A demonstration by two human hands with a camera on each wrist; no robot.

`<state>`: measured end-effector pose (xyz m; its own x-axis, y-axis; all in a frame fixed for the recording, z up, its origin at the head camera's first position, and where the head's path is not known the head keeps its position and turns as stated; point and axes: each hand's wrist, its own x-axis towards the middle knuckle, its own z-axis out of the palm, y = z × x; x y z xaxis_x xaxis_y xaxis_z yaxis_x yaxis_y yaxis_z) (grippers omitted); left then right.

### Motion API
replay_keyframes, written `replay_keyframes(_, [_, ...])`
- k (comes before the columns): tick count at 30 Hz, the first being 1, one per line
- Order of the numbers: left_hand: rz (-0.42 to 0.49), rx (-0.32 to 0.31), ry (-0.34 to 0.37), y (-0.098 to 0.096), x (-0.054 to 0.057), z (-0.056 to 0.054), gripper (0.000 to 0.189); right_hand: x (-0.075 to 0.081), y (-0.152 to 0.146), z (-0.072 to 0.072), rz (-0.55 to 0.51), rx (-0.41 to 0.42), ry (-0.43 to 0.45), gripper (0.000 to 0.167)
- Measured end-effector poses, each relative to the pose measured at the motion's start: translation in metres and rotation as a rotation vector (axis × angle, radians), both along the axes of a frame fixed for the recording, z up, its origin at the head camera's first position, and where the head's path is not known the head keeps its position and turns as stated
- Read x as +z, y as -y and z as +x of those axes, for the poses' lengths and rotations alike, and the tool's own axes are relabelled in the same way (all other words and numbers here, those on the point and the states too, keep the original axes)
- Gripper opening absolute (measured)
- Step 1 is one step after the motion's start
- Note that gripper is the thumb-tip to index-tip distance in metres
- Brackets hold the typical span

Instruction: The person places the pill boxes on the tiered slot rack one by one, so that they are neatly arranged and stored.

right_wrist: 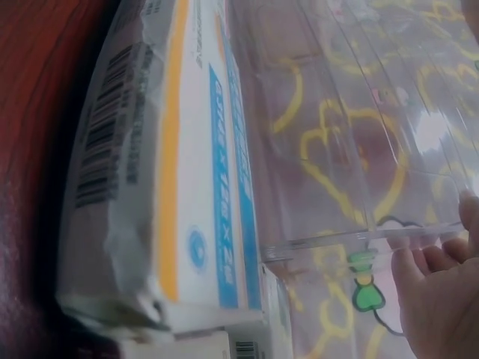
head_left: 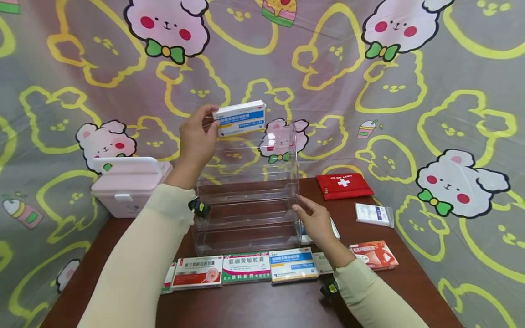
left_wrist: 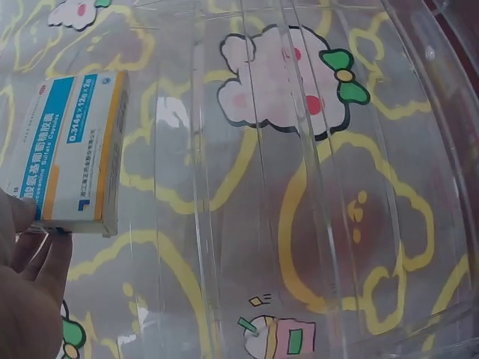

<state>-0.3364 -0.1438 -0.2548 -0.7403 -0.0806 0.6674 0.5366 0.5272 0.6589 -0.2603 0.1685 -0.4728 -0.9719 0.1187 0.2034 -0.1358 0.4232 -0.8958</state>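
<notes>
The box (head_left: 242,122), white with blue and orange bands, is pinched at one end by the left hand (head_left: 198,141); its printed face is toward the wearer, its far end tilted slightly up, near the top of the rack (head_left: 250,220). The rack is clear plastic, tiered, and stands upright; the right hand (head_left: 318,224) grips its right edge.

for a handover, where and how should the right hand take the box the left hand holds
Probably the right end of the blue-and-white box, coming from the right, thumb on the printed front, fingers behind. The left hand grips only the left end; the other end juts out uncovered, and the box looks slim enough to pinch.
</notes>
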Motion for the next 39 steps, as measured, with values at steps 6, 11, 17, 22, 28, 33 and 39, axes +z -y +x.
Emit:
replay_keyframes(6, [-0.157,0.034,-0.054,-0.011,0.001,-0.012,0.028,0.002,0.002,0.001,0.008,0.0,-0.017,0.051])
replay_keyframes(11, [-0.191,0.014,-0.027,-0.02,-0.006,-0.019,0.029,0.001,0.003,0.002,0.023,-0.018,-0.015,0.05])
replay_keyframes(17, [-0.17,-0.022,-0.005,-0.024,-0.013,-0.023,0.029,0.002,0.005,0.003,0.014,-0.019,0.008,0.051])
replay_keyframes(22, [-0.127,-0.053,0.018,-0.029,-0.017,-0.028,0.026,0.003,0.003,0.002,0.021,-0.022,-0.009,0.051])
replay_keyframes(28, [-0.068,-0.062,0.081,-0.033,-0.026,-0.032,0.026,0.001,0.001,0.0,0.018,-0.015,-0.025,0.051])
replay_keyframes(33, [-0.055,-0.048,0.11,-0.036,-0.029,-0.034,0.027,0.0,0.001,0.0,0.01,-0.007,-0.019,0.051])
replay_keyframes(39, [-0.072,-0.053,0.153,-0.047,-0.025,-0.033,0.029,0.001,0.0,0.001,0.016,-0.016,-0.018,0.052])
